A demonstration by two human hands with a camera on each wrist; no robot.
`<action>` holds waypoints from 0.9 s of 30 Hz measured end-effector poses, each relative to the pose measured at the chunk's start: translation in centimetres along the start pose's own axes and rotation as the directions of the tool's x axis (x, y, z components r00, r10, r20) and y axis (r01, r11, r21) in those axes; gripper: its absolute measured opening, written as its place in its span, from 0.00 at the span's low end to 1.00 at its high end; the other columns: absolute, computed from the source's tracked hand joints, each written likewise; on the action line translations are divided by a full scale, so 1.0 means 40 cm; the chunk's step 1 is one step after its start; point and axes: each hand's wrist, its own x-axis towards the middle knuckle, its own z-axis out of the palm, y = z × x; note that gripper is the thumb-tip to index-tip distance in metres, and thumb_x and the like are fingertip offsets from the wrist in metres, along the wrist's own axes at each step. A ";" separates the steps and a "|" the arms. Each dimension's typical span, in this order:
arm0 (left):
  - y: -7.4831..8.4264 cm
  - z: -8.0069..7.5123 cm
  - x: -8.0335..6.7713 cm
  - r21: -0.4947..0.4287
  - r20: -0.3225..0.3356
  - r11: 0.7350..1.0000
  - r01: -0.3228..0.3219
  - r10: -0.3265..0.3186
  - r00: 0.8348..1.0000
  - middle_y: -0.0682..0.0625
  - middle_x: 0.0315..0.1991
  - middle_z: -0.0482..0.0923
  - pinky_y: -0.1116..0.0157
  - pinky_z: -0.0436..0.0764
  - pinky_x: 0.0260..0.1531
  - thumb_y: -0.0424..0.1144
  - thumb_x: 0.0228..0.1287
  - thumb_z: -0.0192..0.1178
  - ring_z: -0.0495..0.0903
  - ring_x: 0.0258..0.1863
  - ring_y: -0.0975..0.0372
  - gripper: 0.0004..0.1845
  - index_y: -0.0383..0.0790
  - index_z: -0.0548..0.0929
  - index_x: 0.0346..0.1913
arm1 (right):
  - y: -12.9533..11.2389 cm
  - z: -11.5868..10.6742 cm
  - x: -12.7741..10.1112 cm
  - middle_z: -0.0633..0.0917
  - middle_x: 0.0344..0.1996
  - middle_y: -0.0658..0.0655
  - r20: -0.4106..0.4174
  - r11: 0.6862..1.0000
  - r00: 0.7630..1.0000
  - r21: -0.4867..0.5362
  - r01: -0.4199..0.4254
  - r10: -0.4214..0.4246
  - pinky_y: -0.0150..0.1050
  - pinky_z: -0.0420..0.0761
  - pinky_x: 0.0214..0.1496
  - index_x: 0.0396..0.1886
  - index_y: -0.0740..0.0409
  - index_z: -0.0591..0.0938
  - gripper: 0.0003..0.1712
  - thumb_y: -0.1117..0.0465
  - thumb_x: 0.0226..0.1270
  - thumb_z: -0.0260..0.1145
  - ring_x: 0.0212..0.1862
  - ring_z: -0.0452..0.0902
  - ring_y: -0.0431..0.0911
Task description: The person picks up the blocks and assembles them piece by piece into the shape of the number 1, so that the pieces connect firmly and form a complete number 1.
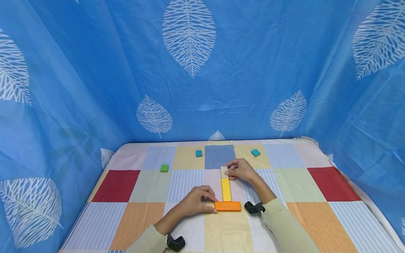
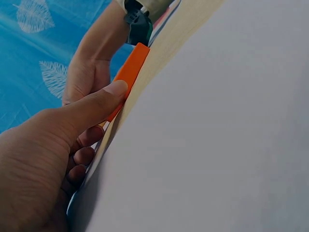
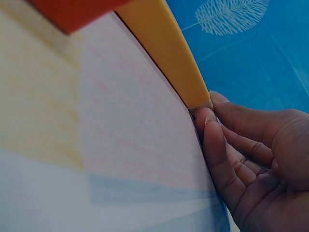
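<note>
Leftmost, green block (image 1: 164, 168) lies alone on the patchwork-covered desk (image 1: 316, 196). Left hand (image 1: 196, 203) pinches the left end of the orange block (image 1: 227, 206), thumb on its near edge, fingers curled behind; block flat near desk centre. Yellow block (image 1: 226, 189) runs from the orange block's far side, touching it. Cream block (image 1: 224, 172) sits at the yellow's far end, pinched by right hand (image 1: 241, 169) fingertips. Two teal blocks (image 1: 198, 153) (image 1: 255, 152) lie farther back, well apart.
</note>
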 end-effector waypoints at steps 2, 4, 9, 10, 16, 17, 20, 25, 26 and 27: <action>-0.001 0.000 0.000 0.002 -0.003 1.000 0.001 -0.001 1.000 0.58 0.37 0.82 0.70 0.80 0.42 0.41 0.49 0.82 0.77 0.37 0.69 0.14 0.45 0.92 0.40 | 0.000 0.000 0.000 0.85 0.24 0.59 0.001 1.000 1.000 0.003 0.006 -0.006 0.39 0.85 0.30 0.53 0.75 0.80 0.20 0.70 0.64 0.72 0.24 0.83 0.45; -0.002 0.001 0.000 0.006 -0.006 1.000 0.005 -0.005 1.000 0.58 0.36 0.82 0.70 0.80 0.42 0.42 0.49 0.82 0.77 0.37 0.69 0.14 0.45 0.92 0.39 | -0.001 0.001 -0.001 0.85 0.24 0.58 0.002 1.000 1.000 0.006 0.007 -0.007 0.39 0.85 0.30 0.52 0.75 0.80 0.19 0.70 0.64 0.72 0.24 0.83 0.45; -0.007 0.003 0.000 0.016 -0.008 1.000 0.014 -0.014 1.000 0.60 0.36 0.82 0.70 0.79 0.41 0.43 0.48 0.82 0.78 0.37 0.68 0.14 0.48 0.92 0.39 | -0.005 0.002 -0.004 0.85 0.23 0.57 0.002 1.000 1.000 0.003 0.002 -0.002 0.39 0.85 0.30 0.52 0.74 0.80 0.18 0.70 0.64 0.72 0.23 0.83 0.45; -0.008 0.004 0.000 0.016 -0.009 1.000 0.015 -0.015 1.000 0.60 0.36 0.82 0.70 0.79 0.41 0.44 0.48 0.82 0.78 0.36 0.68 0.14 0.48 0.92 0.39 | -0.005 0.002 -0.004 0.85 0.23 0.57 0.002 1.000 1.000 0.003 0.001 -0.001 0.39 0.85 0.30 0.52 0.74 0.81 0.18 0.70 0.64 0.72 0.23 0.83 0.45; -0.009 0.006 0.001 0.016 -0.013 1.000 0.017 -0.017 1.000 0.60 0.36 0.82 0.70 0.79 0.40 0.43 0.48 0.82 0.78 0.36 0.67 0.14 0.48 0.92 0.39 | -0.007 0.001 -0.006 0.84 0.23 0.57 0.003 1.000 1.000 0.006 0.000 0.000 0.40 0.85 0.30 0.52 0.74 0.80 0.19 0.70 0.64 0.72 0.23 0.83 0.45; -0.009 0.006 0.001 0.016 -0.012 1.000 0.017 -0.017 1.000 0.60 0.36 0.82 0.70 0.79 0.40 0.43 0.48 0.82 0.78 0.36 0.67 0.14 0.48 0.92 0.39 | -0.006 0.000 -0.005 0.84 0.23 0.57 0.004 1.000 1.000 0.005 0.000 0.000 0.40 0.85 0.30 0.52 0.73 0.80 0.19 0.70 0.64 0.72 0.23 0.83 0.45; -0.007 0.005 0.001 0.017 -0.012 1.000 0.014 -0.014 1.000 0.60 0.36 0.82 0.70 0.79 0.40 0.44 0.48 0.82 0.78 0.36 0.67 0.14 0.48 0.92 0.39 | -0.002 0.000 -0.004 0.84 0.23 0.57 0.009 1.000 1.000 0.006 0.004 -0.004 0.40 0.85 0.30 0.52 0.74 0.80 0.19 0.70 0.64 0.72 0.24 0.83 0.45; -0.005 0.004 0.001 0.019 -0.013 1.000 0.005 -0.005 1.000 0.59 0.36 0.82 0.70 0.79 0.39 0.44 0.47 0.82 0.78 0.36 0.67 0.14 0.48 0.92 0.38 | 0.001 0.000 -0.003 0.84 0.23 0.56 0.009 1.000 1.000 0.001 0.002 -0.002 0.39 0.85 0.30 0.53 0.74 0.80 0.20 0.69 0.64 0.72 0.24 0.83 0.45; -0.006 0.004 0.001 0.018 -0.014 1.000 0.005 -0.005 1.000 0.59 0.36 0.82 0.70 0.79 0.40 0.44 0.47 0.82 0.78 0.36 0.67 0.14 0.48 0.92 0.38 | -0.002 0.000 -0.004 0.84 0.23 0.56 0.009 1.000 1.000 -0.001 0.003 -0.003 0.39 0.85 0.30 0.53 0.74 0.79 0.20 0.69 0.64 0.72 0.24 0.83 0.45; -0.006 0.004 0.001 0.017 -0.013 1.000 0.006 -0.006 1.000 0.59 0.36 0.82 0.70 0.79 0.40 0.43 0.48 0.82 0.78 0.36 0.67 0.14 0.48 0.92 0.38 | -0.003 0.000 -0.005 0.84 0.23 0.57 0.009 1.000 1.000 -0.003 0.001 -0.001 0.39 0.85 0.30 0.54 0.74 0.79 0.20 0.70 0.64 0.72 0.24 0.83 0.45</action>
